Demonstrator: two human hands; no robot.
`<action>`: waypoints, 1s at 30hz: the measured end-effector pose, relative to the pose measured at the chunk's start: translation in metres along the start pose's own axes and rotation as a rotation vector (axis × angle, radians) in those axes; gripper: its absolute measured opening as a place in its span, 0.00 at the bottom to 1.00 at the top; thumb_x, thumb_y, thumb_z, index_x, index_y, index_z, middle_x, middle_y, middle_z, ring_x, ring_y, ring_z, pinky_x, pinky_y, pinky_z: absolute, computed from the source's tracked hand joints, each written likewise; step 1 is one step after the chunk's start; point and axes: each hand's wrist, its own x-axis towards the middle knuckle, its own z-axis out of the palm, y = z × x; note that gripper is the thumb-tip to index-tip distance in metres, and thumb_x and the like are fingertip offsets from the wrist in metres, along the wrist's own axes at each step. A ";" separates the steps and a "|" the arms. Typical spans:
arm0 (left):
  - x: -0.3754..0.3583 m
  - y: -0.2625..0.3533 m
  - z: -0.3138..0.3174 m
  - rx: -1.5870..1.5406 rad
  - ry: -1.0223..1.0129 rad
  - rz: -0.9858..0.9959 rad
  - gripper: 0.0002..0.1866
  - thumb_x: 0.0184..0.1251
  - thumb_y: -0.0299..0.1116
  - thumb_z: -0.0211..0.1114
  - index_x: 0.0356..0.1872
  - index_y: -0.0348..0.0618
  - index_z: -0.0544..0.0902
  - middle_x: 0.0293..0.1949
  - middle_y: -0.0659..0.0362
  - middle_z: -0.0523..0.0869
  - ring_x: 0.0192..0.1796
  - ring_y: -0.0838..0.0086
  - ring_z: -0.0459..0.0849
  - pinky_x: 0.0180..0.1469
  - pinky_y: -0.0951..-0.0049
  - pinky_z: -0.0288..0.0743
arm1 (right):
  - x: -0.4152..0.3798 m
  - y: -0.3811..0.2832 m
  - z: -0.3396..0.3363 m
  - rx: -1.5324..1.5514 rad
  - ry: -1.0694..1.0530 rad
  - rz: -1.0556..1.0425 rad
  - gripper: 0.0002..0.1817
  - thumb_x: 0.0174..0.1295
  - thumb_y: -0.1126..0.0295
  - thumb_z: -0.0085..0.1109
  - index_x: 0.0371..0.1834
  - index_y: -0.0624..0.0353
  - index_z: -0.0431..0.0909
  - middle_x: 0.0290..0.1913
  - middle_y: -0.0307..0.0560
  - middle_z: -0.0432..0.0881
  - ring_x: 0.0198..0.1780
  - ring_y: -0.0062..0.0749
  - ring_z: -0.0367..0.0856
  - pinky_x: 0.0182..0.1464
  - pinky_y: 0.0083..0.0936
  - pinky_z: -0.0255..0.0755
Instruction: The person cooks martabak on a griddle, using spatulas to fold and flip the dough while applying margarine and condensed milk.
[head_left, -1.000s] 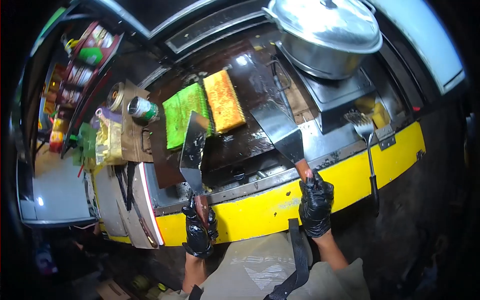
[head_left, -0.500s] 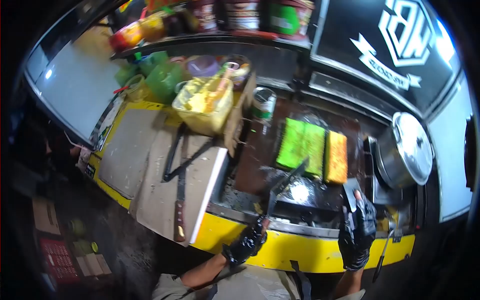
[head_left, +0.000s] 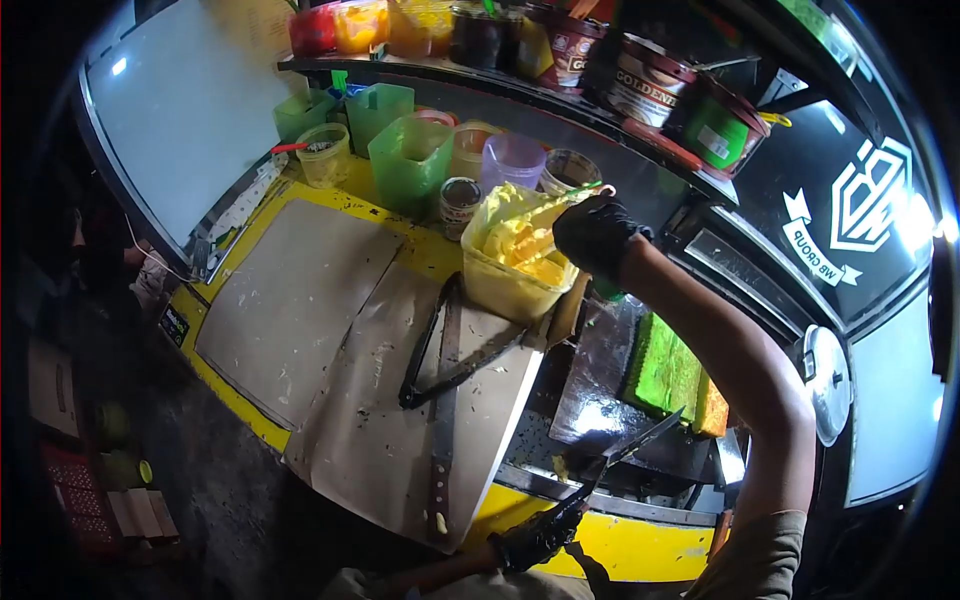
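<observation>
My right hand, in a black glove, reaches over the right rim of a tub of yellow spread. Its fingers are closed round the end of a spatula handle that stands in the tub. Low in the view, my left hand, also gloved in black, holds a dark-bladed spatula pointing up and right over the griddle. On the griddle lie a green bread slab and an orange one, partly behind my right arm. A metal scraper rests at the griddle's right front.
Black tongs and a long knife lie on the cardboard-covered board. Green containers and a purple one stand behind. A shelf above holds several tubs. A lidded pot is at the right.
My right hand has let go of the scraper and moved up and left to the yellow tub. My left hand still holds its spatula. The view has shifted left.
</observation>
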 end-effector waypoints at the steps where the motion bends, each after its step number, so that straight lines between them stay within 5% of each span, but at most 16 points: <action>1: -0.002 -0.003 -0.002 0.154 -0.004 0.066 0.25 0.75 0.39 0.39 0.69 0.40 0.52 0.70 0.53 0.56 0.71 0.70 0.56 0.71 0.69 0.50 | 0.009 -0.004 0.003 -0.384 -0.058 0.009 0.05 0.41 0.73 0.54 0.18 0.64 0.76 0.23 0.54 0.79 0.26 0.42 0.80 0.25 0.42 0.73; 6: 0.000 -0.005 -0.015 0.228 -0.021 0.153 0.25 0.74 0.37 0.39 0.69 0.40 0.52 0.69 0.52 0.55 0.70 0.69 0.57 0.70 0.68 0.51 | 0.022 0.005 -0.001 -0.288 -0.106 -0.070 0.06 0.37 0.71 0.55 0.14 0.64 0.76 0.17 0.51 0.76 0.21 0.39 0.76 0.21 0.35 0.68; 8: -0.001 -0.005 -0.018 0.174 -0.030 0.154 0.25 0.74 0.36 0.40 0.69 0.40 0.53 0.69 0.51 0.56 0.69 0.69 0.58 0.69 0.69 0.52 | 0.024 0.015 -0.003 0.178 -0.225 -0.032 0.08 0.46 0.74 0.56 0.24 0.69 0.82 0.24 0.58 0.81 0.27 0.48 0.81 0.22 0.47 0.72; 9: -0.001 -0.004 -0.019 0.147 -0.035 0.154 0.25 0.73 0.36 0.40 0.69 0.40 0.53 0.69 0.51 0.57 0.69 0.69 0.58 0.69 0.69 0.53 | 0.024 0.008 0.000 -0.109 -0.169 -0.038 0.07 0.45 0.73 0.57 0.22 0.66 0.82 0.22 0.54 0.81 0.25 0.44 0.80 0.20 0.42 0.70; 12: -0.003 -0.002 -0.021 0.078 -0.051 0.150 0.25 0.73 0.35 0.41 0.68 0.41 0.53 0.68 0.51 0.58 0.68 0.68 0.60 0.67 0.69 0.55 | 0.018 -0.013 -0.033 -0.045 -0.148 0.010 0.04 0.38 0.68 0.58 0.15 0.56 0.79 0.19 0.49 0.78 0.24 0.38 0.79 0.24 0.34 0.70; 14: -0.006 0.000 -0.022 0.031 -0.050 0.144 0.25 0.73 0.34 0.42 0.68 0.41 0.53 0.67 0.50 0.59 0.67 0.68 0.62 0.66 0.69 0.57 | 0.019 0.000 -0.035 -0.087 -0.235 -0.075 0.08 0.45 0.66 0.58 0.20 0.58 0.80 0.23 0.49 0.80 0.29 0.40 0.80 0.30 0.35 0.72; 17: -0.007 0.004 -0.025 -0.037 -0.039 0.147 0.25 0.72 0.33 0.43 0.68 0.41 0.54 0.66 0.50 0.61 0.66 0.67 0.64 0.65 0.69 0.59 | 0.018 0.041 -0.038 0.576 -0.564 -0.015 0.13 0.59 0.61 0.51 0.31 0.58 0.81 0.31 0.52 0.82 0.37 0.45 0.80 0.40 0.33 0.72; 20: -0.008 0.007 -0.022 -0.112 -0.025 0.146 0.25 0.71 0.32 0.44 0.68 0.41 0.54 0.65 0.49 0.62 0.64 0.67 0.66 0.64 0.70 0.61 | -0.003 0.059 -0.031 0.575 -0.365 0.100 0.11 0.59 0.63 0.51 0.32 0.56 0.82 0.30 0.51 0.81 0.36 0.44 0.81 0.39 0.36 0.72; 27: -0.013 0.007 -0.018 -0.203 -0.007 0.138 0.25 0.70 0.29 0.46 0.68 0.41 0.55 0.64 0.48 0.65 0.62 0.66 0.70 0.61 0.70 0.66 | -0.009 0.038 0.001 0.513 -0.412 -0.057 0.11 0.57 0.65 0.51 0.34 0.57 0.82 0.34 0.48 0.83 0.38 0.41 0.82 0.43 0.32 0.75; 29: -0.012 -0.003 -0.008 -0.074 0.079 0.269 0.24 0.75 0.38 0.38 0.68 0.39 0.56 0.70 0.52 0.55 0.71 0.70 0.56 0.70 0.73 0.52 | -0.028 0.055 -0.006 0.967 -0.252 0.075 0.12 0.56 0.72 0.52 0.41 0.61 0.81 0.39 0.50 0.83 0.41 0.37 0.83 0.47 0.28 0.75; 30: -0.011 -0.004 -0.007 -0.074 0.079 0.274 0.24 0.75 0.38 0.38 0.68 0.39 0.56 0.70 0.52 0.55 0.71 0.70 0.56 0.70 0.73 0.52 | -0.037 0.059 -0.012 0.963 -0.253 0.074 0.12 0.56 0.72 0.52 0.41 0.61 0.81 0.39 0.50 0.83 0.41 0.37 0.83 0.47 0.28 0.75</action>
